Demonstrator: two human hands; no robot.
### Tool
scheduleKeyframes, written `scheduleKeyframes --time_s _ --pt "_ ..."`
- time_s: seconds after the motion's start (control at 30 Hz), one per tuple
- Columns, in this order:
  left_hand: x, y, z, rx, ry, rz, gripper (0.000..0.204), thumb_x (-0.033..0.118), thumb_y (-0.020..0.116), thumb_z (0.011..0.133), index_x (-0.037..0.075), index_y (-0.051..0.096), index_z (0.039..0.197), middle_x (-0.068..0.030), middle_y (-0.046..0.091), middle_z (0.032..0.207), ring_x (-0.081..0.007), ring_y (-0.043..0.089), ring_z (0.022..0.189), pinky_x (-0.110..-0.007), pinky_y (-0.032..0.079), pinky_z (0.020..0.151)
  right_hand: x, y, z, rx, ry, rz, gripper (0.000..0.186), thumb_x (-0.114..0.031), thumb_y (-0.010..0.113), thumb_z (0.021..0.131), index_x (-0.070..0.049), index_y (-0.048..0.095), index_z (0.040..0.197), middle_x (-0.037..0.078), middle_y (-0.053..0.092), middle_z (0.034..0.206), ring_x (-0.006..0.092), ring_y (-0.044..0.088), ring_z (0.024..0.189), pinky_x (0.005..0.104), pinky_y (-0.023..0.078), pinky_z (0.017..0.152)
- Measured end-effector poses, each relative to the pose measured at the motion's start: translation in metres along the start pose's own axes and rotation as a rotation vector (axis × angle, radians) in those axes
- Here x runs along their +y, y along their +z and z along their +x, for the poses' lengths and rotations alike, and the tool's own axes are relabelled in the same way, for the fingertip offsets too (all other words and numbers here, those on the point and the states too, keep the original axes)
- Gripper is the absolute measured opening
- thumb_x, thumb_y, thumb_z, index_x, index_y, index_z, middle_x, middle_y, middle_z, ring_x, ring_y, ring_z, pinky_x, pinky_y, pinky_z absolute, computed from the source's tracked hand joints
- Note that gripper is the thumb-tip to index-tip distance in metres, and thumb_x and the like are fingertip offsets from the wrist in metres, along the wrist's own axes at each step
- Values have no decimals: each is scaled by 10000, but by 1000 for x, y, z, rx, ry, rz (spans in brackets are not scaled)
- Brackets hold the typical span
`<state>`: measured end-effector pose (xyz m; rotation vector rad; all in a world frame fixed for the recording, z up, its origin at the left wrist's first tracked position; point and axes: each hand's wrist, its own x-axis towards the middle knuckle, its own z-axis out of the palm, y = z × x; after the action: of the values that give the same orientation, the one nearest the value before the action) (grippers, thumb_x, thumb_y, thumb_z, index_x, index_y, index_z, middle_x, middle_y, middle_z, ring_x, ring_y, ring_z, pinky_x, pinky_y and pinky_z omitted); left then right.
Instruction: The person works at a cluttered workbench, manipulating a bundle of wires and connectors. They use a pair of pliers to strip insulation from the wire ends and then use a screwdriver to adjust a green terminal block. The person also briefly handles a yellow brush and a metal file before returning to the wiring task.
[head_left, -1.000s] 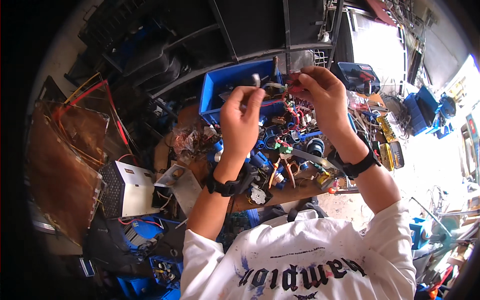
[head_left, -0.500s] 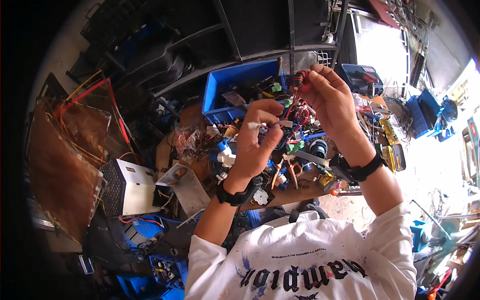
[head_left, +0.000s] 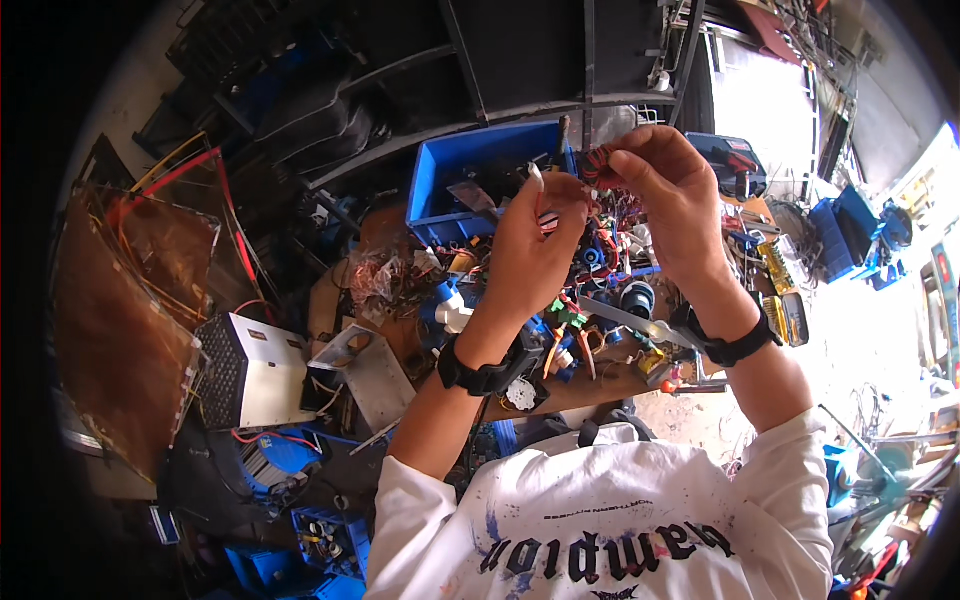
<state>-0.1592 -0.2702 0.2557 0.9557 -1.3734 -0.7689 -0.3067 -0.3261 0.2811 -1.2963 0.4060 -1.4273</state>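
My left hand (head_left: 535,250) is raised over a cluttered workbench, fingers pinched on a thin white and red wire end (head_left: 537,180). My right hand (head_left: 670,200) is level with it and just to its right, pinching a small dark part wound with red wire (head_left: 598,160). The two hands almost touch at the fingertips. Each wrist wears a black band. Behind the hands sits a blue plastic bin (head_left: 440,175) holding metal scraps.
The workbench (head_left: 590,390) is strewn with wires, connectors and small parts. A perforated metal box (head_left: 250,370) and a bent metal bracket (head_left: 365,365) lie at the left. A brown translucent panel (head_left: 130,310) leans far left. Dark shelving (head_left: 530,60) stands behind.
Both hands dipped toward the bench half a second ago and have come back up in front of the blue bin. They stay close together with the wire parts between the fingers.
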Motion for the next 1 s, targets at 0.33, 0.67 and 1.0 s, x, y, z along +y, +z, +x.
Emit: scheduleKeyframes --time_s 0.33,0.67,1.0 --pt "-1 0 4 -120 32 115 205 60 516 941 -39 571 1112 -82 656 981 -145 628 915 -299 501 870 -30 -3 19 -267 -13 -523 151 -22 657 842 52 630 972 93 693 868 115 667 836 254 534 759" --pt "5 9 4 -164 -62 -68 139 95 438 951 -3 533 978 -30 568 761 -120 603 750 -278 517 734 -46 -7 47 -400 57 -774 205 -153 695 834 8 708 960 102 707 856 143 676 783 276 535 743" --pt "14 12 5 -133 -116 65 108 108 459 936 35 538 943 22 504 718 -37 475 613 -192 396 556 -55 -7 55 -466 182 -756 195 -166 671 862 7 697 949 31 671 750 73 637 691 204 471 616"
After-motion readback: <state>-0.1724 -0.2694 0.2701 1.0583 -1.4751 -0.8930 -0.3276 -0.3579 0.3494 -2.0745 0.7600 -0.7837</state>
